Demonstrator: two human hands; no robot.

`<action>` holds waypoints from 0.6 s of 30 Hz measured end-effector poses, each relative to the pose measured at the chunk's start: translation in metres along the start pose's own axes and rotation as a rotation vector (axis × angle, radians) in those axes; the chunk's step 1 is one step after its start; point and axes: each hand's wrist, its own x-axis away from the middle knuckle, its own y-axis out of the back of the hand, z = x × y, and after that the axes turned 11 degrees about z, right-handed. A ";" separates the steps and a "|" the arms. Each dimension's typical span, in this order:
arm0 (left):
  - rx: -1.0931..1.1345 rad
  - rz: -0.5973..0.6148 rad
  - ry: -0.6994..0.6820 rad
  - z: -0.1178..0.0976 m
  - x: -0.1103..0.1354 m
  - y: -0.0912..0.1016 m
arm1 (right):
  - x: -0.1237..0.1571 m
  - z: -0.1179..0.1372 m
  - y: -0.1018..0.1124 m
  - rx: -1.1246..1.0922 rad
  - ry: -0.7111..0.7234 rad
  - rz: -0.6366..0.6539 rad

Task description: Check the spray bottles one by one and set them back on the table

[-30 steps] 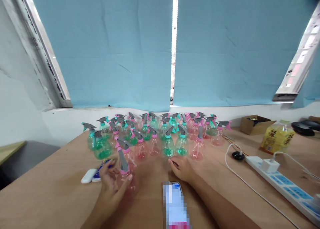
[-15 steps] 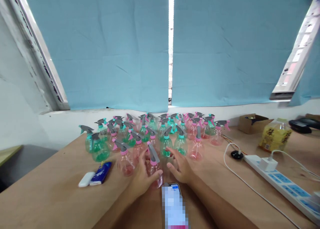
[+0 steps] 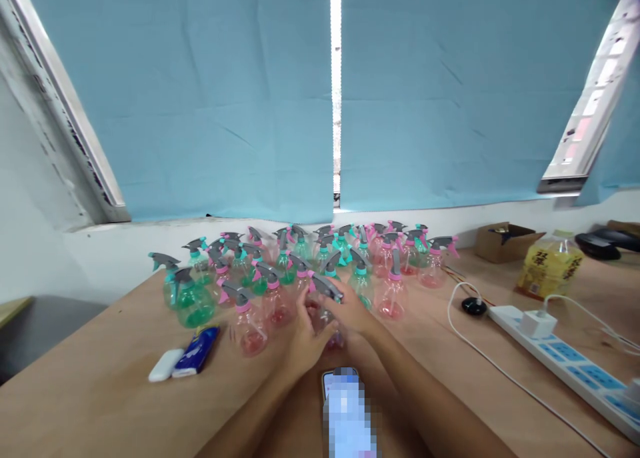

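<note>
A clear pink spray bottle [image 3: 325, 286] with a grey spray head and pink trigger is between my hands, in front of the other bottles. My left hand [image 3: 309, 338] wraps round the bottle's body from the left, thumb towards me. At the upper right, the fingers of my right hand [image 3: 349, 308] close round the neck, just under the spray head. They hide part of the collar. Close on the left stands another pink spray bottle [image 3: 251, 328]. A phone [image 3: 345, 405], its screen blurred out, lies in front of my wrists.
Several pink and green spray bottles [image 3: 194, 303] stand grouped towards the wall. On the left lie a white case [image 3: 166, 365] and a blue packet [image 3: 197, 351]. A power strip [image 3: 565, 365], a white cable, a yellow-labelled jug [image 3: 549, 268] and a cardboard box [image 3: 505, 243] are at right.
My right hand has moved left and closed on the bottle's neck. The bottle has shifted slightly right and up, its spray head now turned more sideways. The view has shifted a little.
</note>
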 end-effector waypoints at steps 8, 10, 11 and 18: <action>0.159 0.252 0.206 0.001 0.006 0.029 | 0.000 -0.012 0.017 -0.257 -0.047 0.101; 0.186 0.222 0.230 0.010 0.009 0.040 | -0.001 -0.010 0.013 -0.264 -0.022 0.123; 0.174 0.209 0.236 0.014 0.011 0.045 | -0.001 -0.008 0.012 -0.263 -0.016 0.130; 0.090 0.295 0.302 0.032 0.022 0.059 | -0.001 0.005 0.007 -0.341 -0.065 0.162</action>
